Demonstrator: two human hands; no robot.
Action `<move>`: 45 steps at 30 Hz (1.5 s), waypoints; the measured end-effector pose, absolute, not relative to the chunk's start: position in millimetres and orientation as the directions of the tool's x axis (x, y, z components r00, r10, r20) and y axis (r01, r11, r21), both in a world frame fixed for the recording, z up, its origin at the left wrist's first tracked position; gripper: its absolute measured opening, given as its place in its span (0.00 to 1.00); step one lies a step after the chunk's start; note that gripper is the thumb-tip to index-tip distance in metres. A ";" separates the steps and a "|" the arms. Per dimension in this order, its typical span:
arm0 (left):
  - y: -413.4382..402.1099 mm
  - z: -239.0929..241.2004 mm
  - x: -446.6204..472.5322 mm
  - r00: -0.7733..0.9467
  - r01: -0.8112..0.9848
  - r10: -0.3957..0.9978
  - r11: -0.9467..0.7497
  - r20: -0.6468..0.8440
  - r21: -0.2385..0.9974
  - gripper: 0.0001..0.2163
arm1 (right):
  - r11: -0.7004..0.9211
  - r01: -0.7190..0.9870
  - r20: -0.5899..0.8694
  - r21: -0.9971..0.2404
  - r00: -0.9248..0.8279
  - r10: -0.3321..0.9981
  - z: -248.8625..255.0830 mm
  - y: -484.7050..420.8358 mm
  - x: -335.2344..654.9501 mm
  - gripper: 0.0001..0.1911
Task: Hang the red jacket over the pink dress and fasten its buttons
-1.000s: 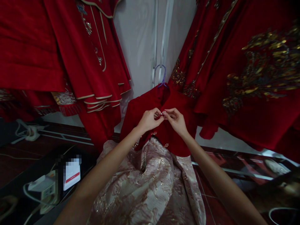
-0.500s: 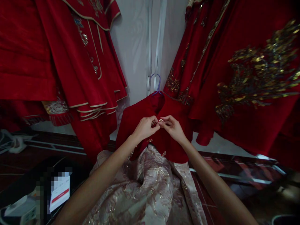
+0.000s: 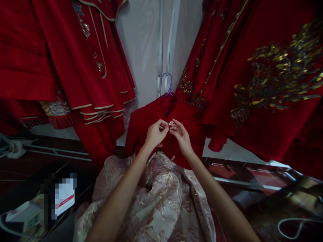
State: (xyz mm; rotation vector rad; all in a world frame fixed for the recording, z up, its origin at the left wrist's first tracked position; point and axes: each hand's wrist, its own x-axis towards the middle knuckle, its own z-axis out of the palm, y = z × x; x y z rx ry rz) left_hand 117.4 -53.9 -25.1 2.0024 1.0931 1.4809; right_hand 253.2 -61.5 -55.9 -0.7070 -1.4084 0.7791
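Note:
A small red velvet jacket (image 3: pixel 141 126) hangs on a purple hanger (image 3: pixel 168 85) in front of me, over a pale pink and gold brocade skirt (image 3: pixel 161 198). My left hand (image 3: pixel 155 134) and my right hand (image 3: pixel 180 136) meet at the jacket's front, just below the collar. Both pinch a small pearl-like button (image 3: pixel 171 123) on the opening, fingers pressed together. More beaded fastenings show lower down the jacket's front.
Red garments with gold trim (image 3: pixel 83 67) hang at the left, and a red robe with gold embroidery (image 3: pixel 275 74) at the right. A white wall with hanging straps (image 3: pixel 165 43) is behind. A power strip and cables (image 3: pixel 22 215) lie at the lower left on dark reflective flooring.
The view shifted slightly and my hands moved a little up the jacket's front. They stay pinched together on the fastening near the collar.

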 end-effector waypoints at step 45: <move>-43.7 -117.8 57.0 -0.191 0.208 0.886 -0.384 0.422 0.900 0.10 | 0.516 0.286 0.507 -0.807 -0.110 0.855 -100.3 -70.5 211.8 0.15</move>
